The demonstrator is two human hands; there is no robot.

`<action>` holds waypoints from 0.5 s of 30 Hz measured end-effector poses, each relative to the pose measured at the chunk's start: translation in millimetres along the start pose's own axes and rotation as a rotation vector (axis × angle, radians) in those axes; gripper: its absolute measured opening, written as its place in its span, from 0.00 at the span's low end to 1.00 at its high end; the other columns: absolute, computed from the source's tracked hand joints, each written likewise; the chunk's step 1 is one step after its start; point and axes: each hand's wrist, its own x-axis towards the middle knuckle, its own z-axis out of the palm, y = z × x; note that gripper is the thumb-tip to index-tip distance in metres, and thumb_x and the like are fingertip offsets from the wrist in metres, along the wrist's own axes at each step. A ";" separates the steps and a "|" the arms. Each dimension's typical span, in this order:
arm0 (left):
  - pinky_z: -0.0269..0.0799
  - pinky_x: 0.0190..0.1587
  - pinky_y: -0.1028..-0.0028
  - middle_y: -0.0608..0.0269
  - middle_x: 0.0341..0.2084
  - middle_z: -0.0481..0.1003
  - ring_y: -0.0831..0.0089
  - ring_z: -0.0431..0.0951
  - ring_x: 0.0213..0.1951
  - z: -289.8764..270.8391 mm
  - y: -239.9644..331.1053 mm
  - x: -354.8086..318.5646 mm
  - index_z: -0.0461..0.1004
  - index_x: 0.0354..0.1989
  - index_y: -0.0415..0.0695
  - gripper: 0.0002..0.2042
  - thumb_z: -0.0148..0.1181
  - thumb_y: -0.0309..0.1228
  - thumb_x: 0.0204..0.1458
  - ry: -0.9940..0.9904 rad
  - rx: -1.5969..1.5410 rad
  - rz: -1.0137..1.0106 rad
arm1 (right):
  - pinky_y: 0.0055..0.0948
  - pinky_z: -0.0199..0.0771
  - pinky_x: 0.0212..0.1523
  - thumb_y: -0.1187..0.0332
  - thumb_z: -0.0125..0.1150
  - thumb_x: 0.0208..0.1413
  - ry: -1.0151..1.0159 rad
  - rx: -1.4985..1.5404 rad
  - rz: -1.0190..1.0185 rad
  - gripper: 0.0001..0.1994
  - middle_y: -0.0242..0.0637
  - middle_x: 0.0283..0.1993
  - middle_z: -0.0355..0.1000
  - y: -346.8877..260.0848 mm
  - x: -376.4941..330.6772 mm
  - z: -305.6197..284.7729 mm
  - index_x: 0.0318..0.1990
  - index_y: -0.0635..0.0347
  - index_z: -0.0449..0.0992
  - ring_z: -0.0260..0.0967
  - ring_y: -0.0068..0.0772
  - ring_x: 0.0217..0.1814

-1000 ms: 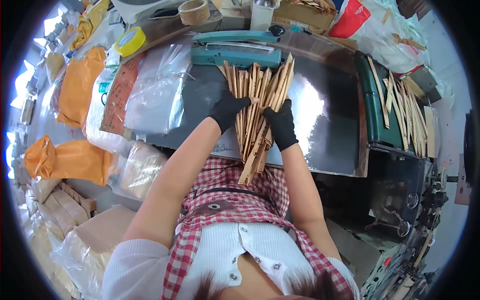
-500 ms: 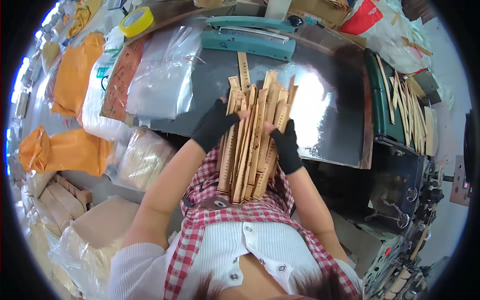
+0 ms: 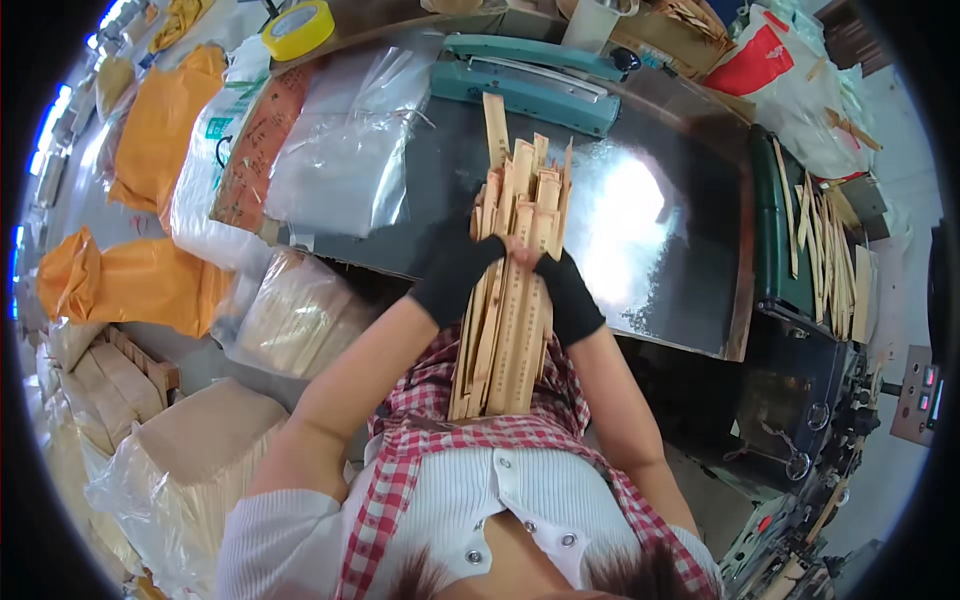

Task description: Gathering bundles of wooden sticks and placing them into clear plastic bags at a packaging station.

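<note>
A thick bundle of thin printed wooden sticks (image 3: 517, 330) leans between my lap and the near edge of the dark table. My left hand (image 3: 462, 275), in a black fingerless glove, is wrapped round its left side. From the right, my right hand (image 3: 568, 295), gloved the same way, grips the bundle, and the thumbs meet across its front. Most of my other fingers are hidden behind the sticks. The upper ends are uneven; one stick (image 3: 496, 130) pokes out well above the others.
A teal bag sealer (image 3: 525, 90) lies at the table's back. Clear plastic bags (image 3: 345, 150) cover its left part, with yellow tape (image 3: 298, 30) behind. More sticks (image 3: 822, 250) rest on a green machine (image 3: 775, 220) at right. Orange bags (image 3: 135, 285) and a packed clear bag (image 3: 300, 315) stand left.
My hands have closed in from both sides and squeezed the loosely spread sticks into a tighter bundle. My head view has shifted slightly.
</note>
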 end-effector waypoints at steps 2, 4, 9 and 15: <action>0.72 0.41 0.76 0.61 0.34 0.74 0.74 0.75 0.37 10.8 19.2 -18.3 0.66 0.50 0.38 0.17 0.56 0.20 0.49 0.027 -0.065 0.061 | 0.28 0.71 0.48 0.65 0.64 0.46 -0.002 0.043 0.014 0.28 0.36 0.45 0.70 -16.7 -17.7 26.8 0.55 0.64 0.65 0.70 0.29 0.46; 0.71 0.43 0.76 0.61 0.36 0.74 0.74 0.75 0.40 23.1 38.8 -30.6 0.66 0.49 0.38 0.18 0.58 0.21 0.49 0.056 -0.128 0.127 | 0.29 0.72 0.48 0.65 0.65 0.45 -0.063 0.003 -0.043 0.29 0.37 0.46 0.70 -36.2 -18.5 40.5 0.55 0.65 0.64 0.70 0.31 0.46; 0.67 0.52 0.73 0.60 0.49 0.68 0.73 0.70 0.49 48.7 91.2 -29.9 0.57 0.59 0.40 0.38 0.73 0.28 0.38 0.031 0.064 0.455 | 0.30 0.72 0.47 0.60 0.75 0.33 -0.196 -0.368 -0.408 0.34 0.36 0.43 0.74 -100.9 -15.0 41.0 0.51 0.65 0.71 0.71 0.30 0.45; 0.57 0.62 0.64 0.50 0.59 0.60 0.60 0.64 0.59 52.3 95.0 12.0 0.31 0.68 0.44 0.70 0.82 0.42 0.19 -0.239 0.147 0.966 | 0.33 0.59 0.62 0.61 0.82 0.24 -0.161 -0.629 -0.498 0.64 0.43 0.65 0.55 -118.6 -9.0 36.1 0.69 0.60 0.40 0.57 0.36 0.64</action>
